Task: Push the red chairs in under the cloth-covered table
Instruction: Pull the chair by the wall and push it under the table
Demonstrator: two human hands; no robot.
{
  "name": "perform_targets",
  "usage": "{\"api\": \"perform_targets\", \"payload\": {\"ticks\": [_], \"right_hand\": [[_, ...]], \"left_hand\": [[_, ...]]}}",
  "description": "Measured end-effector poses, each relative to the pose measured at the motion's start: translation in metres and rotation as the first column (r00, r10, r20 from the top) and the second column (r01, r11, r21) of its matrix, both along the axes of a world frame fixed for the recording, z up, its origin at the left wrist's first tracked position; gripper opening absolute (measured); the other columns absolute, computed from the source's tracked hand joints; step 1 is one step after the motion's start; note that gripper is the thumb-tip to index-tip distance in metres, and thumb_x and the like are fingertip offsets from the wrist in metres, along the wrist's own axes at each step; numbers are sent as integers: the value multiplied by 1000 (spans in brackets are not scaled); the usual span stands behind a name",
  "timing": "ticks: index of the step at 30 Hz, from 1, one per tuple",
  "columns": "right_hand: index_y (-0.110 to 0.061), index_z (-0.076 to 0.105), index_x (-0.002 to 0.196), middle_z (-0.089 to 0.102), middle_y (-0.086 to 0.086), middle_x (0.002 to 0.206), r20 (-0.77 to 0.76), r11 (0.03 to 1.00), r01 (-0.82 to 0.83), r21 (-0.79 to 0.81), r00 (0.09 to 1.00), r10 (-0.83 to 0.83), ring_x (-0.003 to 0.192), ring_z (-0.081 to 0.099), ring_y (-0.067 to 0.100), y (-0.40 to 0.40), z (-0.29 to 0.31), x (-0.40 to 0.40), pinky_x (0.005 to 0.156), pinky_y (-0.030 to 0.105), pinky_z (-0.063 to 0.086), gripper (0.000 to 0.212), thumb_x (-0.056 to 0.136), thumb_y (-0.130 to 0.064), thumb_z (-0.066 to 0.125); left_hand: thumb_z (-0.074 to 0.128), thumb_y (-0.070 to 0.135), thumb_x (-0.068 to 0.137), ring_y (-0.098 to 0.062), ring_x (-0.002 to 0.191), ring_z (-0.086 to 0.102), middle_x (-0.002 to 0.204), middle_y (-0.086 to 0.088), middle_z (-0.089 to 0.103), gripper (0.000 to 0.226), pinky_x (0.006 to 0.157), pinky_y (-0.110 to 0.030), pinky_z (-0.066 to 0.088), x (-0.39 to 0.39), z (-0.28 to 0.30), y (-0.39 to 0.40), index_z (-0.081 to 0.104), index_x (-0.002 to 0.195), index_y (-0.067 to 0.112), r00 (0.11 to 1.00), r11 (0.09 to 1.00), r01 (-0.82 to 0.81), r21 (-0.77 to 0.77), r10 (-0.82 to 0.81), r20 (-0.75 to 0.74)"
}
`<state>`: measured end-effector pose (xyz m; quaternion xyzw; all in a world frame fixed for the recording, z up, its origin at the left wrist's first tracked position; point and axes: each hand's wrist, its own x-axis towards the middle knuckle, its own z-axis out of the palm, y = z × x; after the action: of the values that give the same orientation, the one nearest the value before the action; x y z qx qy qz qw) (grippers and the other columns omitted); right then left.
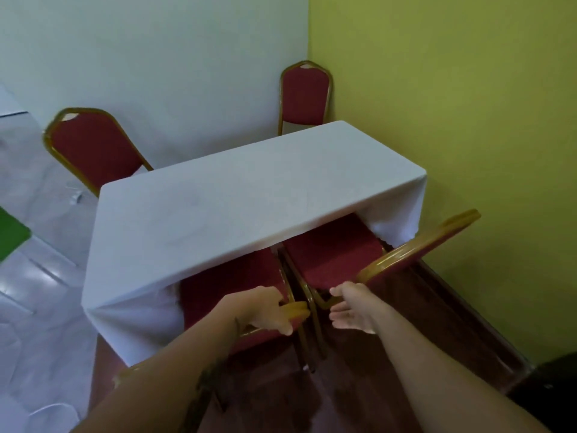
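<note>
The table (249, 189) is draped in a white cloth and stands in a room corner. Two red chairs with gold frames are on my side. The near-left chair (231, 285) has its seat partly under the cloth, and my left hand (265, 310) is curled over the gold top rail of its back. The near-right chair (334, 251) also sits partly under the table, its back (418, 245) angled toward the right. My right hand (352, 307) is spread open, thumb touching the lower end of that back's frame. Two more red chairs (93, 145) (306, 95) stand at the far side.
A yellow-green wall (468, 120) runs close along the right, and a white wall (156, 57) stands behind the table. Glossy pale floor (37, 276) lies to the left with a green patch (11, 232). Dark red-brown flooring lies underfoot, and a dark object (549, 389) is at bottom right.
</note>
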<state>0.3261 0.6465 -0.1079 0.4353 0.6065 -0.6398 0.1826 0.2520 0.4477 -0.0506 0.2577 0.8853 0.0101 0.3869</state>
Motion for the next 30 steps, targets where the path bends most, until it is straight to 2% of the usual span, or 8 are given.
{"api": "perform_targets", "payload": {"ticks": [3, 7, 10, 13, 18, 22, 27, 30], "right_hand": [[-1, 58, 111, 68, 26, 106, 12, 996, -35, -81, 999, 36, 93, 73, 36, -49, 4, 1, 85, 50, 62, 23, 105, -22, 51], [-4, 53, 123, 63, 23, 119, -60, 970, 135, -204, 987, -150, 97, 71, 39, -98, 6, -9, 73, 50, 64, 32, 102, -29, 55], [-5, 46, 133, 56, 18, 121, -119, 962, 271, 21, 956, -267, 102, 66, 36, -116, -4, -21, 56, 40, 63, 40, 97, -19, 57], [-4, 44, 137, 57, 20, 121, -170, 919, 359, 164, 928, -332, 100, 67, 36, -127, -6, -29, 52, 39, 61, 47, 91, -12, 51], [-5, 44, 136, 57, 20, 122, -200, 866, 379, 326, 923, -328, 98, 65, 33, -125, 0, -51, 50, 36, 58, 43, 95, -13, 49], [-7, 41, 143, 57, 18, 118, -180, 830, 398, 390, 917, -355, 92, 63, 30, -131, 5, -63, 53, 39, 59, 47, 97, -14, 49], [-4, 44, 144, 63, 19, 116, -128, 811, 346, 472, 937, -325, 85, 68, 30, -132, 10, -72, 45, 36, 59, 54, 92, -16, 49], [2, 56, 131, 69, 21, 106, 64, 791, 126, 599, 977, -204, 81, 73, 35, -133, 25, -75, 65, 45, 66, 52, 88, -25, 49]], "left_hand": [[71, 35, 75, -24, 100, 65, 114, -2, 65, 65, 89, -40, 55, -2, 2, -35, 57, 135, 16, 999, 996, 38, -79, -39, -8], [70, 36, 71, -24, 99, 65, 116, -2, 65, 67, 86, -41, 56, -7, 8, -76, 57, 134, 18, 997, 997, 71, -8, -71, -14], [69, 40, 69, -23, 92, 68, 103, -1, 69, 51, 82, -41, 58, -9, 10, -110, 65, 115, 18, 993, 989, 115, 96, -115, -3], [65, 43, 74, -20, 79, 67, 90, -1, 68, 33, 69, -35, 54, -9, 8, -145, 67, 93, 16, 993, 962, 113, 249, -100, -61], [67, 44, 87, -14, 76, 67, 89, 3, 70, 29, 68, -29, 54, -12, 5, -174, 70, 103, 20, 977, 890, 176, 420, -108, -182], [63, 49, 91, -17, 73, 64, 84, 4, 65, 30, 66, -31, 46, -24, -2, -179, 64, 94, 19, 953, 867, 256, 428, -151, -263], [64, 52, 90, -16, 73, 63, 78, 6, 62, 30, 68, -32, 49, -38, 2, -179, 61, 89, 22, 961, 854, 269, 445, -212, -176], [61, 52, 88, -14, 76, 66, 81, 4, 70, 35, 72, -35, 53, -56, 11, -185, 69, 89, 18, 951, 832, 303, 464, -293, -95]]}}
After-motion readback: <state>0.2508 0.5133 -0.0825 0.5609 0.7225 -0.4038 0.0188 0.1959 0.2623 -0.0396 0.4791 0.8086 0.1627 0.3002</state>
